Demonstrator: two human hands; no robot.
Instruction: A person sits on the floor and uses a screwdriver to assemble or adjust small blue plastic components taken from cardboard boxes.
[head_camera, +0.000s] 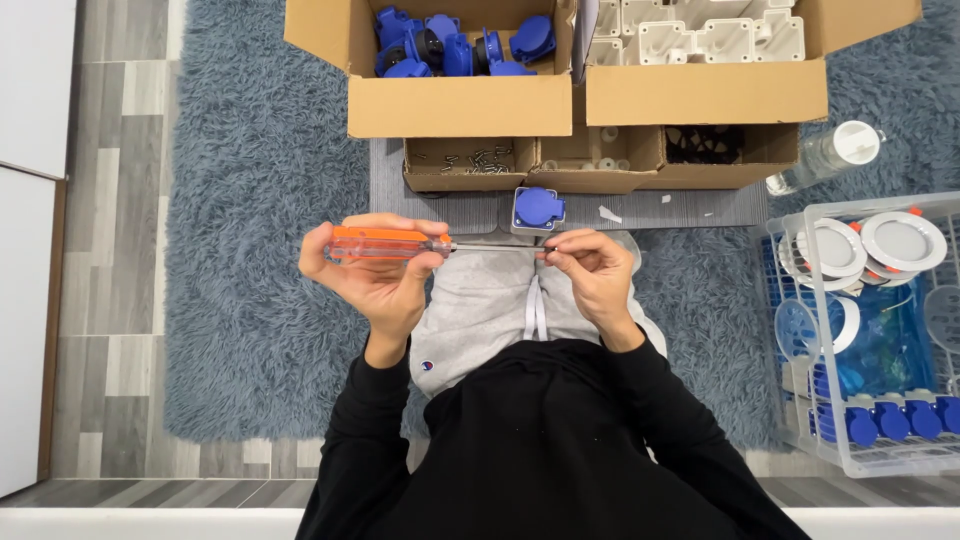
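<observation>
The left hand (375, 275) is closed around the clear orange handle of a screwdriver (400, 243), held level across the lap. Its thin metal shaft runs over to the right hand (592, 268), whose fingertips (553, 250) pinch narrowly at the tip; whether something small sits between them is too tiny to tell. Both hands hover above grey trousers, well in front of the boxes.

Just beyond the hands a grey socket box with a blue hinged lid (538, 209) stands on a grey mat (680, 208). Behind it, 2 large open cardboard boxes sit side by side: the left box (460, 105) holds blue lidded parts, the right box (705, 92) pale grey housings. In front of them, a low cardboard tray (470, 178) with screws and 2 more shallow trays. A clear plastic bottle with a white cap (825, 155) lies to the right, beside a white wire basket (790, 235) holding round white discs and blue parts
</observation>
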